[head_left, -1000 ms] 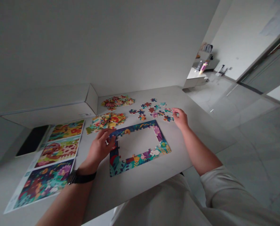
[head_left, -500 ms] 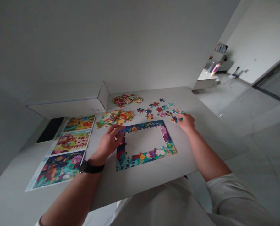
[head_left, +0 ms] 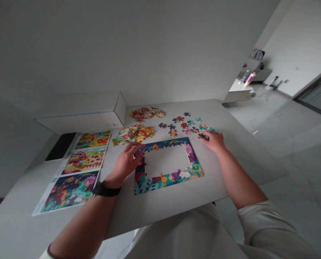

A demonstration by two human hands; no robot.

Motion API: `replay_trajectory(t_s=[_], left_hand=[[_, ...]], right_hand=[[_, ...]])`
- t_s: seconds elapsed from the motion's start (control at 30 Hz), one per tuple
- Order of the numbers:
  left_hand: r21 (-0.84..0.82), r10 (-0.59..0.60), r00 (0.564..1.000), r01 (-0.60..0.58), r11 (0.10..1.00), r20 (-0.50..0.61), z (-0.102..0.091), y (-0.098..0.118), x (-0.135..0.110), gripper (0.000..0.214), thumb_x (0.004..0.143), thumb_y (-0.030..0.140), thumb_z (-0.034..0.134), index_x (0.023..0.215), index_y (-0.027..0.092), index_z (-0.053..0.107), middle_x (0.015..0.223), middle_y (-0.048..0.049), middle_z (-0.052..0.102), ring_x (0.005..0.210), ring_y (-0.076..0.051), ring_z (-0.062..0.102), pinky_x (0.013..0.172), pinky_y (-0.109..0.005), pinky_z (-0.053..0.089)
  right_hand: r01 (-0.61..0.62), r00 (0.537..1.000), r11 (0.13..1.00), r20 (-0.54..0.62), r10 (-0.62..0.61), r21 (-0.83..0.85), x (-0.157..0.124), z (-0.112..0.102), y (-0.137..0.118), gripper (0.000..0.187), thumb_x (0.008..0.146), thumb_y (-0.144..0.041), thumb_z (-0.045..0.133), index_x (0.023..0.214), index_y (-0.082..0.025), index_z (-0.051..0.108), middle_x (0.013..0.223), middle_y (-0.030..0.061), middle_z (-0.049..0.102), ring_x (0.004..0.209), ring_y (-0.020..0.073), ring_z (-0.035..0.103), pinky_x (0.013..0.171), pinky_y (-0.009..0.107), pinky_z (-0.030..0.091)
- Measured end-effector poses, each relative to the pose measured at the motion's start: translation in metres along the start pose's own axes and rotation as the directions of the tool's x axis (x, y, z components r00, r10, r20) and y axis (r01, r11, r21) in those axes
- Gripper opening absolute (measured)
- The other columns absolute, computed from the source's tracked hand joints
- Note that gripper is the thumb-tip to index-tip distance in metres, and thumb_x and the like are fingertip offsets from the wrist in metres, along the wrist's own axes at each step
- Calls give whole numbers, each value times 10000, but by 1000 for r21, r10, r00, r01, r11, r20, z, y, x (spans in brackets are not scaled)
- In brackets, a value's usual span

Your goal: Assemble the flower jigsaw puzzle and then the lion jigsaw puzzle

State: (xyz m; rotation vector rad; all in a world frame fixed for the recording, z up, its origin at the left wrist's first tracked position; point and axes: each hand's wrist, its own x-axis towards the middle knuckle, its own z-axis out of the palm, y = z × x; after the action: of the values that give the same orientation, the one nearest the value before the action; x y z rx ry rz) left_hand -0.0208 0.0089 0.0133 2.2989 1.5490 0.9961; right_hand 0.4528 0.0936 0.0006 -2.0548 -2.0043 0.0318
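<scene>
A jigsaw border frame (head_left: pixel 165 178) in blue, teal and purple lies on the white table (head_left: pixel 176 201), its middle unfilled. My left hand (head_left: pixel 126 162), with a dark watch on the wrist, rests curled on the frame's upper left corner, fingertips pressing pieces there. My right hand (head_left: pixel 215 141) lies at the right end of a scatter of loose pieces (head_left: pixel 187 126), its fingers closed on a dark piece (head_left: pixel 203 136). Two heaps of pieces, one yellow-red (head_left: pixel 134 133) and one further back (head_left: pixel 146 113), sit behind the frame.
A picture sheet (head_left: pixel 77 169) with three coloured scenes lies at the left, beside a black flat object (head_left: pixel 60 146). A white box lid (head_left: pixel 81 117) stands at the back against the wall. The table's right edge drops to a tiled floor; distant furniture (head_left: pixel 240 91) stands beyond.
My right hand has drawn back from the far loose pieces toward the frame's right side, closing on a dark piece. My left hand stays on the frame's corner. The view has shifted slightly.
</scene>
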Motion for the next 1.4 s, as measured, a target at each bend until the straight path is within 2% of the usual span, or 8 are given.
replay_trajectory(t_s=[0.33, 0.57, 0.73, 0.83, 0.97, 1.13, 1.3, 1.4], left_hand=[[0, 0, 1000, 0, 1000, 6, 2, -1, -1, 337, 1080, 400, 566, 1307, 217, 735, 1327, -103, 691, 806, -137, 675, 767, -300, 610], [-12, -4, 1000, 5, 1000, 20, 2, -2, 0, 333, 1071, 386, 563, 1301, 224, 740, 1342, -109, 682, 816, -141, 688, 770, -308, 617], [-13, -3, 1000, 4, 1000, 26, 1, 2, 0, 343, 1074, 400, 555, 1296, 217, 740, 1340, -117, 682, 853, -155, 696, 811, -327, 622], [-6, -3, 1000, 4, 1000, 27, 1, 3, 0, 343, 1071, 391, 556, 1306, 221, 738, 1331, -111, 683, 814, -144, 683, 823, -329, 618], [-3, -11, 999, 11, 1000, 50, -1, 4, -1, 363, 1066, 374, 555, 1344, 218, 727, 1328, -118, 685, 815, -151, 682, 832, -331, 624], [-11, 0, 999, 1, 1000, 44, -1, 4, -2, 357, 1061, 357, 557, 1338, 215, 731, 1337, -129, 685, 956, -195, 719, 895, -357, 634], [11, -18, 998, 17, 1000, 55, -1, 2, -3, 362, 1062, 332, 563, 1364, 211, 721, 1348, -133, 680, 894, -177, 710, 861, -349, 632], [15, -21, 998, 20, 1000, 66, -1, 0, -5, 367, 1065, 321, 564, 1384, 217, 715, 1359, -133, 672, 875, -168, 709, 867, -346, 634]], right_hand=[[178, 981, 981, -96, -170, 75, 4, 6, 6, 536, 882, -234, 743, 1418, -261, 729, 1425, 138, 720, 1279, 342, 663, 1154, 515, 492], [206, 974, 973, -115, -194, 103, 2, 5, 4, 525, 898, -232, 743, 1421, -264, 718, 1488, 124, 686, 1313, 324, 653, 1149, 488, 520], [168, 982, 984, -102, -162, 54, 2, 7, 5, 365, 938, -272, 703, 1297, -264, 775, 1366, 109, 762, 1244, 321, 680, 1137, 508, 522], [189, 974, 979, -145, -176, 82, 4, 7, 0, 313, 958, -268, 665, 1245, -267, 791, 1374, 99, 762, 1306, 317, 656, 1161, 512, 501], [306, 950, 946, -92, -297, 108, 13, 1, -26, 310, 978, -247, 628, 1228, -251, 811, 1325, 100, 779, 1347, 299, 641, 1225, 489, 444], [476, 875, 874, 54, -482, 99, 34, -7, -77, 370, 1005, -172, 562, 1242, -262, 831, 1323, 82, 775, 1253, 264, 683, 1187, 429, 475], [591, 791, 804, 149, -594, 65, 53, 3, -113, 468, 978, -68, 531, 1253, -270, 850, 1324, 86, 763, 1284, 253, 666, 1206, 408, 459], [617, 768, 786, 191, -612, 37, 57, 14, -126, 516, 957, -52, 541, 1294, -306, 839, 1380, 83, 739, 1312, 268, 651, 1228, 455, 435]])
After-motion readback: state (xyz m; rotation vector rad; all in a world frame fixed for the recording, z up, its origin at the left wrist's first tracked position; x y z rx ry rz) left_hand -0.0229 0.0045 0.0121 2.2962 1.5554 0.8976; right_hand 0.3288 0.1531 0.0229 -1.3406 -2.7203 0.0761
